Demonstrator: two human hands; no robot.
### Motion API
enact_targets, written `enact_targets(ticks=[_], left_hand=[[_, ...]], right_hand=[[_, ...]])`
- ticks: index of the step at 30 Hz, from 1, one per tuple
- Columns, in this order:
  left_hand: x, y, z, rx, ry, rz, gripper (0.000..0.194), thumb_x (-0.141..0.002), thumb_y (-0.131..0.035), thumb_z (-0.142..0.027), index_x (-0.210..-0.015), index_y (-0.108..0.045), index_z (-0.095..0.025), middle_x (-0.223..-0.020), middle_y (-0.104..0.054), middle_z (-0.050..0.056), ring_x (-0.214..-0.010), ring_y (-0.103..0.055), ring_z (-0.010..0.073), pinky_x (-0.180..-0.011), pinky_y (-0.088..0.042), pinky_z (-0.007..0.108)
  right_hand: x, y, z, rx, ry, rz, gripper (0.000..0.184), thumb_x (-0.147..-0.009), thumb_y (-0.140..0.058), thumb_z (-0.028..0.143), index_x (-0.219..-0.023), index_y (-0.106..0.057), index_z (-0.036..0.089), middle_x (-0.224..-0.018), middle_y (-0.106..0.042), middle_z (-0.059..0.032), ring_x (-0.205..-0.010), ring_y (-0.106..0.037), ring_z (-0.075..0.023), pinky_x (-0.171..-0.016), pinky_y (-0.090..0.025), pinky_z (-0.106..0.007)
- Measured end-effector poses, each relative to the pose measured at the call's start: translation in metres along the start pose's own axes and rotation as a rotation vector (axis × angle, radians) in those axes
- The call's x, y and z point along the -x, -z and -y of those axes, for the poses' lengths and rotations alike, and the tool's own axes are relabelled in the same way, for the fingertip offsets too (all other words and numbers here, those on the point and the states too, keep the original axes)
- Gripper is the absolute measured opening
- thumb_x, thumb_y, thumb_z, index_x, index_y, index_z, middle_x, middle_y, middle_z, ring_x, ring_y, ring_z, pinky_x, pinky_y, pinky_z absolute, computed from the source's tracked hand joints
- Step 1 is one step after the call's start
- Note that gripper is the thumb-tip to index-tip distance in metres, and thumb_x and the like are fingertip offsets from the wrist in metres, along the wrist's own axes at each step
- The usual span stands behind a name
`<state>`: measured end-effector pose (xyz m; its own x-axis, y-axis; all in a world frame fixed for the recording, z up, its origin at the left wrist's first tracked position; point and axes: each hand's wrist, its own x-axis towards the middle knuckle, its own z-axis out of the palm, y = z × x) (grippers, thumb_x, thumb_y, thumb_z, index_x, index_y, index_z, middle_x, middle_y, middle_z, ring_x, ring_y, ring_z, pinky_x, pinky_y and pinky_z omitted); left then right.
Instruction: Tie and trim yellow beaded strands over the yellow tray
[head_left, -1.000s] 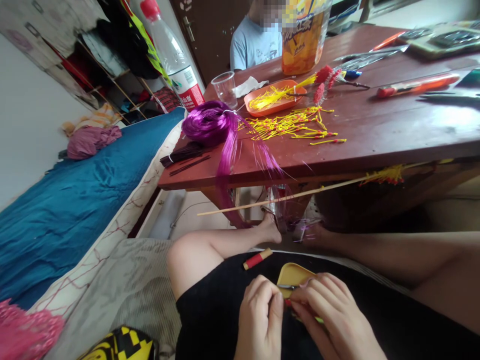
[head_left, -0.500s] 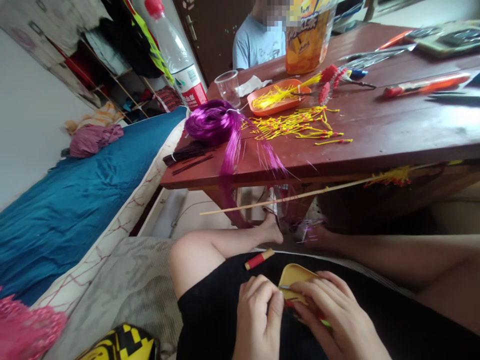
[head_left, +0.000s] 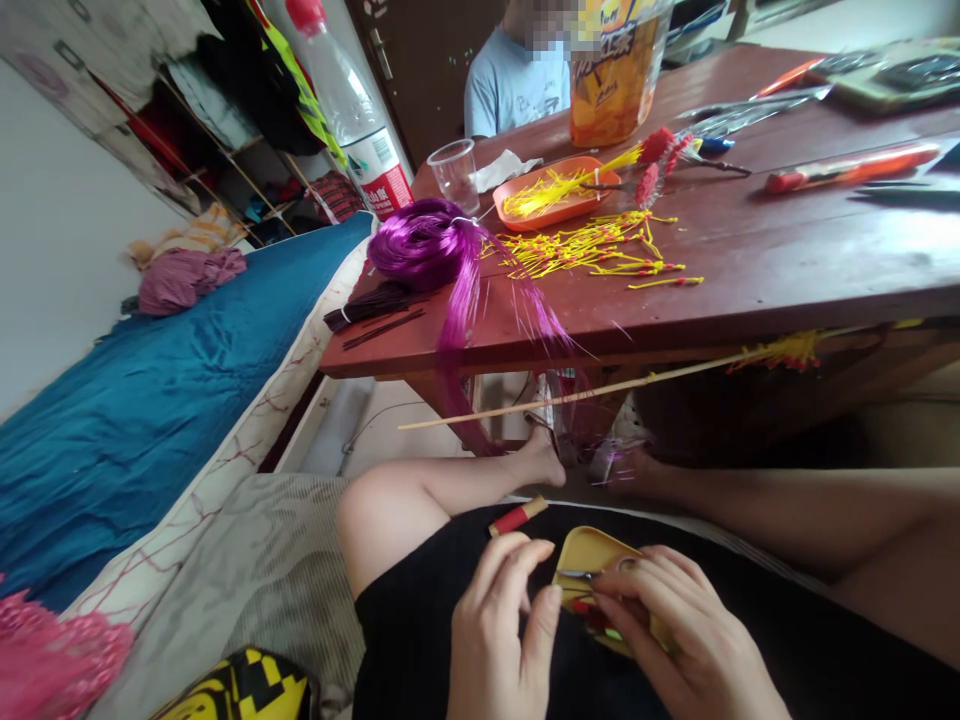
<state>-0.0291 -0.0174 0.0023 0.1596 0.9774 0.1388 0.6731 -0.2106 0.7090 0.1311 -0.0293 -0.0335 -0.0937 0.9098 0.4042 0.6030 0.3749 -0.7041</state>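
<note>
Above my lap, my left hand [head_left: 504, 625] has its thumb and forefinger apart, with nothing visible between them. My right hand [head_left: 664, 620] pinches a small slim tool with a pointed metal tip [head_left: 576, 575]; the rest of it is hidden by the fingers. Under that hand lies a shallow yellow tray [head_left: 589, 541] on the black cloth over my lap. Small red bits [head_left: 589, 610] show inside the tray, partly covered by my fingers. Just beyond my left hand rests a small tan roll with a red band [head_left: 519, 518].
On the red-brown table [head_left: 750, 270] lie a purple fibre bundle [head_left: 420, 245], yellow strands with red ends [head_left: 592, 248] and an orange dish [head_left: 525, 215]. A thin stick [head_left: 525, 405] crosses before the table edge. A person in a light-blue shirt [head_left: 517, 90] sits opposite.
My left hand has moved slightly left, away from the metal tip, and its thumb and forefinger have parted. My right hand keeps its pinch over the tray.
</note>
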Motion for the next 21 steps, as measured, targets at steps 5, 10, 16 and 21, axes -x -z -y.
enact_targets(ticks=[5,10,16,21], left_hand=[[0.0028,-0.007,0.0012,0.1,0.011,0.142,0.011,-0.085,-0.05,-0.019,-0.084,-0.06,-0.02,-0.073,-0.062,0.001,-0.06,-0.058,0.0113,-0.051,-0.043,0.018],[-0.0012,-0.0025,0.0007,-0.066,-0.107,0.072,0.016,-0.086,-0.048,-0.018,-0.074,-0.058,-0.019,-0.074,-0.057,0.003,-0.071,-0.056,0.016,-0.065,-0.045,0.026],[-0.0025,0.0018,-0.0025,-0.169,-0.197,0.104,0.014,-0.086,-0.049,-0.018,-0.073,-0.055,-0.019,-0.074,-0.057,0.003,-0.074,-0.054,0.0173,-0.07,-0.043,0.03],[-0.0002,0.0008,-0.0024,-0.191,-0.214,0.086,0.018,-0.086,-0.047,-0.018,-0.071,-0.056,-0.019,-0.069,-0.056,0.002,-0.07,-0.053,0.0163,-0.069,-0.041,0.03]], right_hand=[[-0.0035,0.0026,-0.0022,-0.001,0.106,0.045,0.004,-0.084,-0.053,0.018,-0.085,-0.055,0.021,-0.067,-0.064,0.0017,-0.061,-0.062,-0.0144,-0.069,-0.049,-0.03],[-0.0042,0.0041,-0.0017,0.044,0.105,-0.032,0.007,-0.085,-0.05,0.021,-0.089,-0.056,0.021,-0.071,-0.068,-0.0006,-0.066,-0.066,-0.0164,-0.071,-0.052,-0.031],[-0.0013,0.0054,-0.0041,0.033,0.15,0.039,0.006,-0.083,-0.053,0.018,-0.085,-0.058,0.022,-0.07,-0.065,-0.0004,-0.066,-0.065,-0.0166,-0.07,-0.052,-0.03],[-0.0031,0.0087,-0.0047,0.049,0.16,-0.05,0.006,-0.082,-0.054,0.022,-0.086,-0.059,0.023,-0.071,-0.066,-0.0014,-0.067,-0.064,-0.0179,-0.064,-0.051,-0.028]])
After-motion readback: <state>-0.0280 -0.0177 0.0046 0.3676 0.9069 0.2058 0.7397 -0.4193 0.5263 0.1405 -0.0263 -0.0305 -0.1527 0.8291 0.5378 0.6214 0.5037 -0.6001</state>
